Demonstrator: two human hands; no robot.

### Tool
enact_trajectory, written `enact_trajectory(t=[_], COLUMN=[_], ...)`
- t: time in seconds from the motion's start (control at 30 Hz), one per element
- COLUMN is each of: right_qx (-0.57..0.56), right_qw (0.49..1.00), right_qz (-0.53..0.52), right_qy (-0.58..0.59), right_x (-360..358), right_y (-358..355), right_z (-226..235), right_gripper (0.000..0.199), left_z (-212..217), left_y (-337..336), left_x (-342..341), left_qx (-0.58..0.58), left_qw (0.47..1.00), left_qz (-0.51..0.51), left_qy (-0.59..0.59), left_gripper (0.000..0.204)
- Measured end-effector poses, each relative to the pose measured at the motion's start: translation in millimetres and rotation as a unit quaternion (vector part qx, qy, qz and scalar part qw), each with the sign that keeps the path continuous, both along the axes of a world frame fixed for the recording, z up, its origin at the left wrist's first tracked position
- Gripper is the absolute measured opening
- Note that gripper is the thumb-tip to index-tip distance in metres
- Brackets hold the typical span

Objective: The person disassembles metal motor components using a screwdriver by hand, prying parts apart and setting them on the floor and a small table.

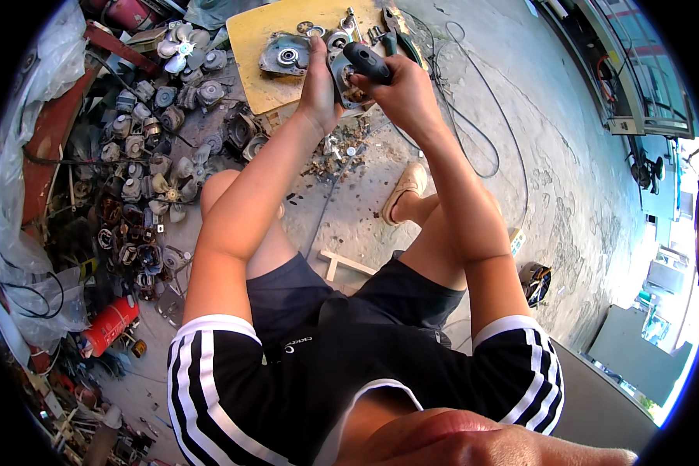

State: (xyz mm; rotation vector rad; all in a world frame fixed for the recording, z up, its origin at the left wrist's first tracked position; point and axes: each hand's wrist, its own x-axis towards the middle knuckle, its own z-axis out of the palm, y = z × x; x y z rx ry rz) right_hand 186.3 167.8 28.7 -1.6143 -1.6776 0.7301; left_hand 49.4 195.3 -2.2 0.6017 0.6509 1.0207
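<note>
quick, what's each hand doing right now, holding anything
Left hand: closed on the edge of a grey metal motor part.
Right hand: closed around a dark tool handle, set against that same part.

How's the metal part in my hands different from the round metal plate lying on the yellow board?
The metal part is held up between left hand and right hand, mostly hidden, a black-handled tool against it. The round plate lies flat, untouched, fully visible on the yellow board. Both are grey metal.
</note>
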Motion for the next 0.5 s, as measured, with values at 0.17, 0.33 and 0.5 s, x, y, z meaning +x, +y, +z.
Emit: enact_trajectory(t=[0.17,0.33,0.5], right_qx=[-0.015,0.008,0.019], right_qw=[0.996,0.987,0.99], right_qz=[-0.015,-0.035,-0.138], right_qy=[0.092,0.157,0.018], right_x=[-3.8,4.4,39.7], right_y=[1.1,19.1,67.0], right_z=[7.5,2.7,-36.5], right_gripper=[0.026,0.022,0.032], left_z=[2.9,-2.8,3.4], left_y=[-3.8,-2.8,-4.6], left_x=[-9.1,-25.4,-30.9], left_qx=[-0.042,-0.06,-0.097], left_qw=[0.999,0.996,0.992], left_qz=[-0.009,-0.046,-0.029], left_qy=[-0.016,-0.043,-0.079], left_gripper=[0.074,0.081,0.079])
